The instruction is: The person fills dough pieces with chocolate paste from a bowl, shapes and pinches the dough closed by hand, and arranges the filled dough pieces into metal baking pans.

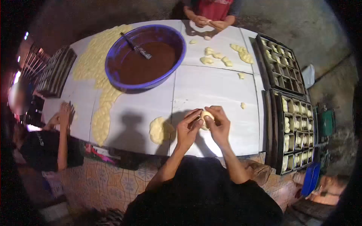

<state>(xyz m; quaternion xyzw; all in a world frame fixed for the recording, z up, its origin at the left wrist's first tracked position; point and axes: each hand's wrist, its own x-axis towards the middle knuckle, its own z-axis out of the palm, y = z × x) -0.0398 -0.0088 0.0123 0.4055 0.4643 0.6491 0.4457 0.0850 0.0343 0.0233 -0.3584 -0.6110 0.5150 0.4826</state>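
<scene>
Between my two hands, above the white tiled table (222, 88) near its front edge, is a small pale dough piece (206, 119). My left hand (188, 129) has its fingers curled round the left side of the dough. On the right side, my right hand (218, 126) grips the same piece, with the thumb pressed on its front. A flattened pale dough lump (160, 130) lies on the table to the left of my left hand. Two small dough bits, one of them a scrap (243, 106), lie to the right of my hands.
A blue basin (181, 62) holds brown filling and a whisk (136, 47). Many dough balls (102, 120) cover the table's left part. Filled tin trays (298, 132) line the right edge. Co-workers' hands (209, 23) show at the far side and left. Stacked tins (56, 71) stand far left.
</scene>
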